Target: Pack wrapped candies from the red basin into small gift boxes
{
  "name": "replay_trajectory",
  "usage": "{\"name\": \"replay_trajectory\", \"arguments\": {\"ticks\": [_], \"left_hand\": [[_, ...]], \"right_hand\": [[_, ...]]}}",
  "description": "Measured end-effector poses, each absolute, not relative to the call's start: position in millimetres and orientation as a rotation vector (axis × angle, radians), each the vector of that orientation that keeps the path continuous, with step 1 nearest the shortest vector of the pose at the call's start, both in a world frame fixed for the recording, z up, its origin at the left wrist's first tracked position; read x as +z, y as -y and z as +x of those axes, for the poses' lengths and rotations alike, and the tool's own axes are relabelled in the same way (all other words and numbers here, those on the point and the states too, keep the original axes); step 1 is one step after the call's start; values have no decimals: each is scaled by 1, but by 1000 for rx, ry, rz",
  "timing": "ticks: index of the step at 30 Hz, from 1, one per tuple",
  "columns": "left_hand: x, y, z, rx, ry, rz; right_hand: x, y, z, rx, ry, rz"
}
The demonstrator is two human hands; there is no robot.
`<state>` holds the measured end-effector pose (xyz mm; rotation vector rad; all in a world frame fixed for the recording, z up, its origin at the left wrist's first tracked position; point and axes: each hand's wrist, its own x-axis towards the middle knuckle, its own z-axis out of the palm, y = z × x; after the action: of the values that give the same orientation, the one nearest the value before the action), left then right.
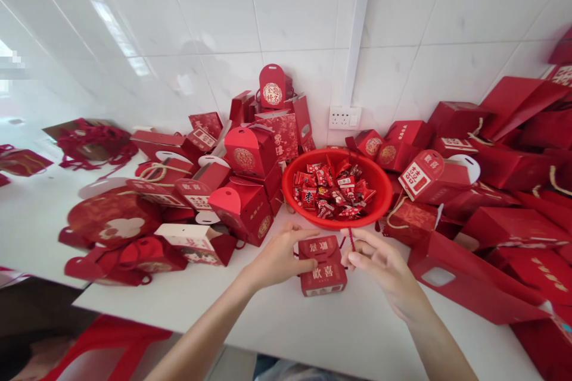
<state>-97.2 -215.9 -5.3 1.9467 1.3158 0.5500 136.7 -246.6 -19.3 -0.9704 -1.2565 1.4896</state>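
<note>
A small red box [322, 277] with pale Chinese characters stands on the white table, its lid folded over. My left hand [283, 253] is on the box's left side, the thumb lying across its top and the fingers curled behind. My right hand [373, 256] pinches a dark red cord [351, 239] between thumb and fingers, just right of the box. The cord runs down toward the box's right side. Right behind the box sits a red plastic basin [292, 208] filled with wrapped red candies [333, 190].
Many red gift boxes are piled on the left [241, 208] and on the right [473, 274]. A tiled wall [295, 6] with a power socket [344, 118] rises behind the basin. The table's front edge lies near my forearms.
</note>
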Motion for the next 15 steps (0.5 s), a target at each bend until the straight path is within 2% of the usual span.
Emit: {"name": "replay_trajectory", "arguments": {"ticks": [3,7,11,15], "left_hand": [[23,211,-102,600,-1249,1961],[63,203,-108,625,-1012,1641],[100,201,-105,811,-796,1443],[100,201,-100,784,-914,1684]], "right_hand": [[-4,243,135,1451,1298,-996],[24,242,139,1420,1356,-1033],[47,238,142,1374,1433,-1011],[59,233,148,1235,1472,-1025]]}}
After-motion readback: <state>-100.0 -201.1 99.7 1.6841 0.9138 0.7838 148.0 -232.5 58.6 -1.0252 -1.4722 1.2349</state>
